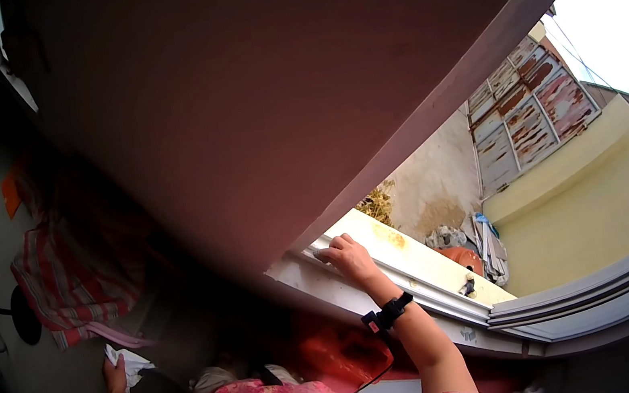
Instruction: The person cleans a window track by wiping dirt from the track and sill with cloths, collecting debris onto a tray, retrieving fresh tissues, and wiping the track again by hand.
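My right hand (346, 257) is at the corner of the white window frame (426, 292), its fingers bent and closed on a small greyish thing too small to make out, down at the sill track. A black strap with a small device sits on that wrist. Low on the left, my left hand (115, 377) holds a crumpled white cloth or tissue (133, 363) away from the window. That wrist also carries a black band.
A dark reddish wall (237, 110) fills the upper middle. Striped fabric (70, 278) hangs at the left. A red bag (346, 354) lies below the sill. Outside stand a rusty panelled gate (532, 103) and a yellow wall (583, 197).
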Demonstrator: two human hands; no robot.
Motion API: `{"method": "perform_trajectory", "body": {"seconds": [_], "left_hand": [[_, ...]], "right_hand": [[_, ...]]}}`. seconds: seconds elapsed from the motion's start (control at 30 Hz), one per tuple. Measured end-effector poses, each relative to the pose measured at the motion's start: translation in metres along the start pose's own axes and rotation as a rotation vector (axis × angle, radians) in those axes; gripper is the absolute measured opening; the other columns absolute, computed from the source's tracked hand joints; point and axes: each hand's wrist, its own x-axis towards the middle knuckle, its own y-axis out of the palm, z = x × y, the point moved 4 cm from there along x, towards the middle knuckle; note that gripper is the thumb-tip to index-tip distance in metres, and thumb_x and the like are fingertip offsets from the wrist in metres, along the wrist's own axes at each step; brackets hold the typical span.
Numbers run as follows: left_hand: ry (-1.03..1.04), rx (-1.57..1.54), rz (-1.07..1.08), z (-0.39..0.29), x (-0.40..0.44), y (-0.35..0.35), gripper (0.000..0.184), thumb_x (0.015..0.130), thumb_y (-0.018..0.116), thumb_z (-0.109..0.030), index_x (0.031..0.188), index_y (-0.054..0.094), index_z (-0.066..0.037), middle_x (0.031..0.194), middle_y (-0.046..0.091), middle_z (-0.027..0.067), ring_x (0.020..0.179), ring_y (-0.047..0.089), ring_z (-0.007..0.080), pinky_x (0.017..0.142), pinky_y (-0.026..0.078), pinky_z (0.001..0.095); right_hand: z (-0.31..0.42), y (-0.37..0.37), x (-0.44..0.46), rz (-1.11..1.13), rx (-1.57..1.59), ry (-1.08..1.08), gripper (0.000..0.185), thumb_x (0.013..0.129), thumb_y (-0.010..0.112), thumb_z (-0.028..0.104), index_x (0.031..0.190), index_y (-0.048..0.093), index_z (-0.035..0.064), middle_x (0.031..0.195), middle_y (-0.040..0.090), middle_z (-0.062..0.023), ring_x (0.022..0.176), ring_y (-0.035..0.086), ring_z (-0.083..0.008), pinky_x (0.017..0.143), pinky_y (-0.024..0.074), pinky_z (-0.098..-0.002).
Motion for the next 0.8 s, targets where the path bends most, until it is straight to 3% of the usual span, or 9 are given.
{"method": "perform_trajectory", "body": {"seconds": [0.13, 0.27, 0.43, 0.6, 0.7, 0.8], "left_hand": [[0.011, -0.002, -0.009, -0.006, -0.005, -0.003, 0.052, 0.082, 0.055, -0.016, 0.125, 0.034, 0.006, 0.123, 0.045, 0.0220, 0.116, 0.042, 0.0299, 0.097, 0.030, 0.0311], [-0.042, -0.046, 0.029, -0.005, -0.012, -0.003, 0.052, 0.083, 0.055, -0.015, 0.125, 0.034, 0.006, 0.124, 0.044, 0.0206, 0.116, 0.041, 0.0278, 0.098, 0.029, 0.0310], [-0.070, -0.098, 0.048, 0.009, -0.015, -0.003, 0.051, 0.083, 0.054, -0.015, 0.125, 0.034, 0.006, 0.124, 0.045, 0.0192, 0.116, 0.042, 0.0262, 0.098, 0.029, 0.0310], [-0.061, -0.087, 0.021, 0.011, -0.021, -0.007, 0.053, 0.083, 0.054, -0.016, 0.127, 0.031, 0.005, 0.127, 0.042, 0.0181, 0.117, 0.040, 0.0259, 0.099, 0.028, 0.0303], [-0.044, -0.143, -0.027, -0.040, -0.045, -0.014, 0.054, 0.084, 0.054, -0.017, 0.127, 0.032, 0.005, 0.127, 0.041, 0.0179, 0.118, 0.039, 0.0259, 0.099, 0.028, 0.0306], [-0.055, -0.137, -0.048, -0.019, -0.040, -0.012, 0.053, 0.084, 0.054, -0.018, 0.127, 0.033, 0.005, 0.126, 0.043, 0.0174, 0.117, 0.040, 0.0255, 0.098, 0.029, 0.0308]], "right_hand": [[-0.004, 0.026, 0.020, 0.086, -0.069, -0.082, 0.020, 0.073, 0.052, 0.011, 0.088, 0.064, 0.0158, 0.087, 0.051, -0.0033, 0.088, 0.048, -0.0201, 0.074, 0.0439, -0.0306], [-0.003, 0.030, 0.028, 0.017, -0.120, -0.181, 0.020, 0.074, 0.051, 0.012, 0.089, 0.064, 0.0155, 0.089, 0.050, -0.0037, 0.090, 0.048, -0.0201, 0.076, 0.0429, -0.0315], [-0.007, 0.022, 0.014, 0.277, -0.279, -0.160, 0.021, 0.077, 0.049, 0.016, 0.092, 0.063, 0.0159, 0.086, 0.050, -0.0034, 0.091, 0.048, -0.0190, 0.075, 0.0430, -0.0311], [-0.015, 0.011, -0.009, 0.209, -0.221, -0.185, 0.024, 0.077, 0.049, 0.014, 0.096, 0.063, 0.0167, 0.081, 0.049, -0.0040, 0.085, 0.048, -0.0205, 0.070, 0.0441, -0.0321], [-0.022, 0.012, -0.019, 0.219, -0.233, -0.199, 0.024, 0.076, 0.049, 0.014, 0.096, 0.062, 0.0164, 0.080, 0.049, -0.0038, 0.084, 0.048, -0.0199, 0.070, 0.0441, -0.0320], [-0.026, 0.010, -0.024, 0.209, -0.247, -0.243, 0.022, 0.076, 0.049, 0.014, 0.093, 0.062, 0.0151, 0.080, 0.048, -0.0036, 0.082, 0.048, -0.0194, 0.070, 0.0440, -0.0314]]}}
